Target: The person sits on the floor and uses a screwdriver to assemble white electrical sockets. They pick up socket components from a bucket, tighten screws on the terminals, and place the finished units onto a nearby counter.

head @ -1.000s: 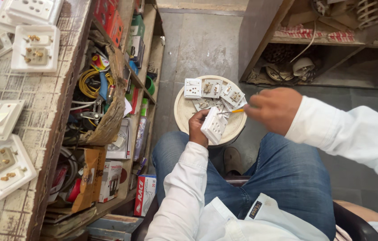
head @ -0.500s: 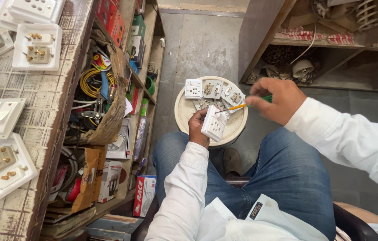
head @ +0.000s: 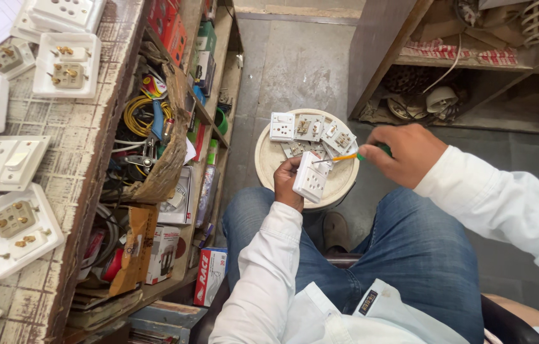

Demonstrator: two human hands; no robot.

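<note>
My left hand (head: 286,184) grips a white socket plate (head: 311,178) and holds it tilted over a round cream stool top (head: 269,159). My right hand (head: 406,155) holds a small screwdriver (head: 344,157) with a green handle and orange shaft, its tip touching the top edge of that plate. Several more white socket plates (head: 311,129) lie on the stool top, some face down with brass terminals showing. I sit with blue-jeaned legs beneath both hands.
A worn wooden counter (head: 85,159) at left carries several white socket plates (head: 8,220). Beside it, shelves (head: 209,95) hold boxes, a basket of wires and tools (head: 148,127). A wooden shelf unit (head: 473,70) stands at upper right on the grey floor.
My right hand has drawn slightly right and up, showing more of the screwdriver shaft. The left hand and its plate stay almost still.
</note>
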